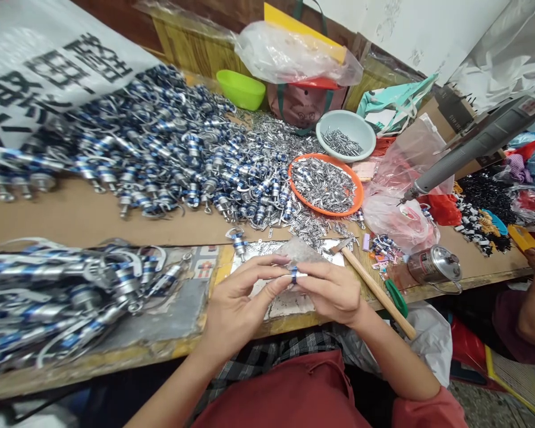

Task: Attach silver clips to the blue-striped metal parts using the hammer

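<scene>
Both hands meet: left hand (238, 303) and right hand (332, 291) fingertips pinched on a small blue-banded metal piece (294, 273) between them — light, stiff, likely slippery; best gripped by its ends.

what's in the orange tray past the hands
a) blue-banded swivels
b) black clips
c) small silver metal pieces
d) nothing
c: the orange tray is heaped with small silver pieces, while the blue-banded swivels lie piled loose on the table to its left, and the hands hold one blue-banded part between the fingertips.
</scene>
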`<state>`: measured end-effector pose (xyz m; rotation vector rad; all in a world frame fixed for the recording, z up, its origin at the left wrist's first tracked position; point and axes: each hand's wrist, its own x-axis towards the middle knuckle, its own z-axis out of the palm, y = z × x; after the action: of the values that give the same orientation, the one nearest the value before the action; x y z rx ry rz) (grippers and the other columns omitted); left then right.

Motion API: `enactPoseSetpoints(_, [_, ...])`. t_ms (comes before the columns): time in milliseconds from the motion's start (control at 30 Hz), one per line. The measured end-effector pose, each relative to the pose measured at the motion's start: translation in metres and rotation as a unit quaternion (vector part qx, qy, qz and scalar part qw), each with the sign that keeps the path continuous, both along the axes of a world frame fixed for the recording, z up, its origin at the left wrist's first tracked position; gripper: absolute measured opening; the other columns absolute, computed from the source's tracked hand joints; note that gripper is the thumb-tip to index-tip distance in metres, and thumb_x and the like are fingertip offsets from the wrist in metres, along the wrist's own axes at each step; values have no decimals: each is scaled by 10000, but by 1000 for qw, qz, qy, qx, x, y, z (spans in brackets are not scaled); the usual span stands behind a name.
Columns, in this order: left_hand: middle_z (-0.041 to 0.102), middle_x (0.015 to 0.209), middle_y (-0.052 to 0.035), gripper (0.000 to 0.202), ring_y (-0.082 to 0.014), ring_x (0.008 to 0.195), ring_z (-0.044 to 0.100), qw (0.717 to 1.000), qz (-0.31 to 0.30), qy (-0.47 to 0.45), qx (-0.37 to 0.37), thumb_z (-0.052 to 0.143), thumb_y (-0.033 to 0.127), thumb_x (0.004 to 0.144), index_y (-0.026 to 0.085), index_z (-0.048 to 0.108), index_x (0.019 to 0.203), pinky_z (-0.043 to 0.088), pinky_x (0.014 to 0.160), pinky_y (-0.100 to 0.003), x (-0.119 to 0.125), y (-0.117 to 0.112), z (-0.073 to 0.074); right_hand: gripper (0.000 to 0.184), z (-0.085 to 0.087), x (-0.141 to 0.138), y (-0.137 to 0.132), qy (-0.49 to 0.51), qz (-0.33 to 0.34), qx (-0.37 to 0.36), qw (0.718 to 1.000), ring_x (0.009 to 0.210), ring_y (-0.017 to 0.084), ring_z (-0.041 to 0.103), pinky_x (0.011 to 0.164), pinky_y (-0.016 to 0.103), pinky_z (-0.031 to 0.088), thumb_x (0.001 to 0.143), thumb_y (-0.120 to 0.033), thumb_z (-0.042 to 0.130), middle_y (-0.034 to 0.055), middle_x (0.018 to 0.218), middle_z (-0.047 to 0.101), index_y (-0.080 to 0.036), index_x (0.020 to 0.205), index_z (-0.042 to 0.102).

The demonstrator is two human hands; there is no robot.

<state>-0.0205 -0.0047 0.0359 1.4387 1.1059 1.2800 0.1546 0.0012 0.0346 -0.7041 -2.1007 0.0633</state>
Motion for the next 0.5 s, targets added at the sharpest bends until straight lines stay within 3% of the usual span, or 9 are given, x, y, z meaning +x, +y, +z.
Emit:
enactPoseSetpoints(167, [691,922,-23,91,-183,981,609,998,-35,24,34,631,185,738,240,698,764,448,895,-292,-6,1,2,80,12,-10,-5,96,-10,-121,988,790,140,661,696,235,554,787,-151,607,81,840,700,-163,847,658])
enactPoseSetpoints(267, [709,873,-30,71,-188,913,632,998,-53,9,-15,637,216,727,224,703,751,472,862,-293,-6,0,4,53,15,-15,-8,143,-39,-191,970,699,144,659,650,238,551,754,-211,654,66,751,698,-164,769,675])
enactPoseSetpoints(400, [717,758,-40,95,-189,735,648,992,-42,-20,-117,671,269,677,189,710,709,522,691,-272,-1,-1,4,95,12,-18,-16,171,-88,-275,942,591,125,624,528,208,520,721,-252,689,39,677,678,-163,752,678])
enactPoseSetpoints(500, [705,666,-31,125,-172,621,627,983,-31,-56,-174,696,299,642,180,711,677,509,588,-252,1,-2,2,94,6,-13,-21,130,-83,-222,963,652,124,627,597,224,534,777,-248,637,49,744,673,-167,800,680])
